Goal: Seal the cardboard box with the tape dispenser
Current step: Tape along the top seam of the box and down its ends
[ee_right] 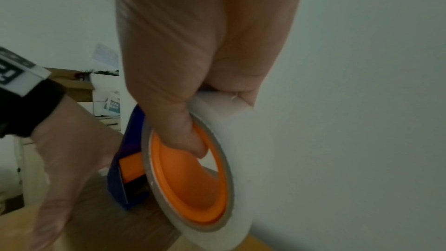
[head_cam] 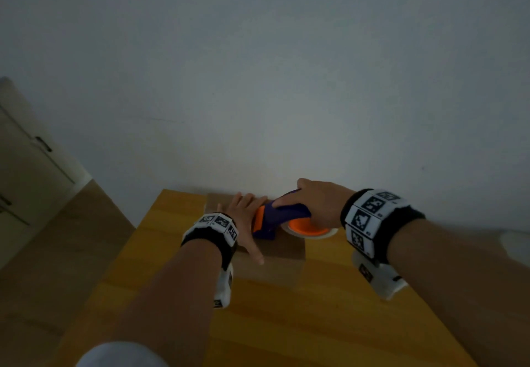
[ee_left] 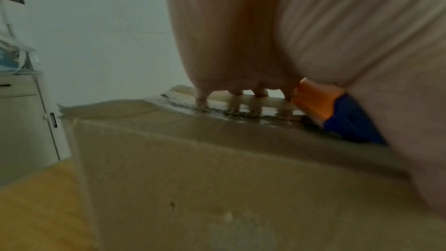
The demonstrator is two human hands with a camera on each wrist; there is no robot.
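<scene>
— How many things did you have in front of you?

— One cardboard box [head_cam: 282, 255], one tape dispenser [head_cam: 279, 217] with one roll of white tape [ee_right: 239, 161] on its orange hub, and one wooden table [head_cam: 286, 323] under it all. The box sat at the far end of the table, near the wall [head_cam: 258, 65], at about twelve o'clock from me.

— And your hands, left to right?

— My left hand [head_cam: 243, 217] lay flat on top of the box, fingers [ee_left: 201, 100] straight and spread, pressing the lid down at the nine o'clock side of the dispenser. My right hand [head_cam: 318, 203] was wrapped around the dispenser's blue body, thumb [ee_right: 185, 136] hooked into the orange hub, and the dispenser's nose rested on the box top just beside my left hand. The roll hung over the box's three o'clock edge.

— Anything else around, anything in the way?

— A pale cabinet [head_cam: 25, 160] with dark handles stood off at nine o'clock, well apart from the table. From the head view my own hands hid most of the box top. Each wrist carried one black band with white marker tiles [head_cam: 370, 214].

— Any writing?

— The tiles bore black-and-white patterns, no words I could read. The box and dispenser showed no legible label.
</scene>
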